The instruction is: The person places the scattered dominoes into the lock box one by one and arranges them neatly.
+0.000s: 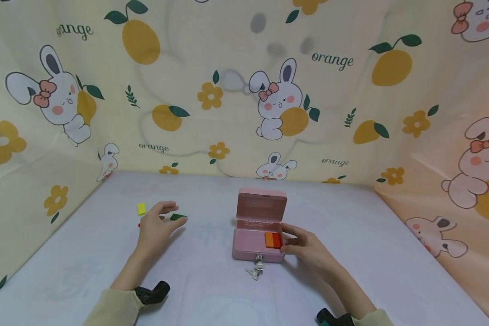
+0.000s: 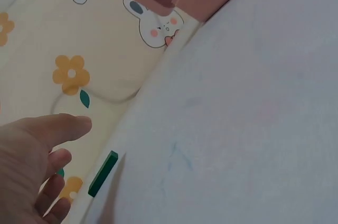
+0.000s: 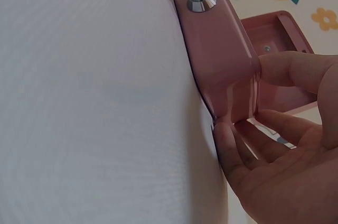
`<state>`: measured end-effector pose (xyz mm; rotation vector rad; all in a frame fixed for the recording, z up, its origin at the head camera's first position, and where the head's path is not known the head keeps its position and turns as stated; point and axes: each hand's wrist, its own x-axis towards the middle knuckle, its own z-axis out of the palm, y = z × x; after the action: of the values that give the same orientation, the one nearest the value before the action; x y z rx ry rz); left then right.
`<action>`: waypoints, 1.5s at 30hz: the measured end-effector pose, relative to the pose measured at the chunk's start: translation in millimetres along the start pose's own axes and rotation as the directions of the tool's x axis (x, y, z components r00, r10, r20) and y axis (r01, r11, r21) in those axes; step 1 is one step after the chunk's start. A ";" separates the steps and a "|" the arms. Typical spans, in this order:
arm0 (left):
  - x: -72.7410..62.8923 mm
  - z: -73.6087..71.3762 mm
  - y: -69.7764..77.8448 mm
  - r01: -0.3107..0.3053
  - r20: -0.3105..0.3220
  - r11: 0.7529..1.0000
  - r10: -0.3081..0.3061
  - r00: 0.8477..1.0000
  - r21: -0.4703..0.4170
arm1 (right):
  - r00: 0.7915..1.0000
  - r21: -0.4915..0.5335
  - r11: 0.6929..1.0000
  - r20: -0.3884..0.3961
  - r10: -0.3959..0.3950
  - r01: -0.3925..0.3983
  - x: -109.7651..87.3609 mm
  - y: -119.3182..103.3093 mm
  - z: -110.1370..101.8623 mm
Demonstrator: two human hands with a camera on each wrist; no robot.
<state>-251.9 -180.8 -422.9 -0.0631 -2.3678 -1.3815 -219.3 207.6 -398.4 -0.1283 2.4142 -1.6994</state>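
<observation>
My left hand [image 1: 156, 228] is above the table at left, thumb and fingers spread apart. Close to its thumb is a green block [image 1: 178, 217]; the left wrist view shows this narrow green block [image 2: 103, 174] apart from the fingers. A pink metal cash box [image 1: 244, 253] stands at centre with its lid [image 1: 261, 207] raised. Inside, at the right end, lie an orange block [image 1: 269, 240] and a red block [image 1: 276, 241]. My right hand [image 1: 307, 246] holds the box's right end, thumb and fingers against its wall [image 3: 240, 100].
A yellow block [image 1: 141, 208] lies beyond my left hand, and a small red piece [image 1: 139, 225] is partly hidden behind that hand. Keys [image 1: 254, 272] hang from the lock [image 1: 259, 258] on the box's front. A patterned curtain [image 1: 228, 149] rises behind the white table [image 1: 203, 290].
</observation>
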 end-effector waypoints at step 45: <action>14.6 1.5 -14.2 0.102 0.110 0.990 -0.113 0.988 0.094 | 1.000 0.007 1.000 0.002 -0.004 0.004 0.0 1.8 0.3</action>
<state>-269.1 -189.1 -430.1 0.0101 -2.5587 -1.3535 -219.1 207.9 -400.2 -0.1333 2.4079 -1.7088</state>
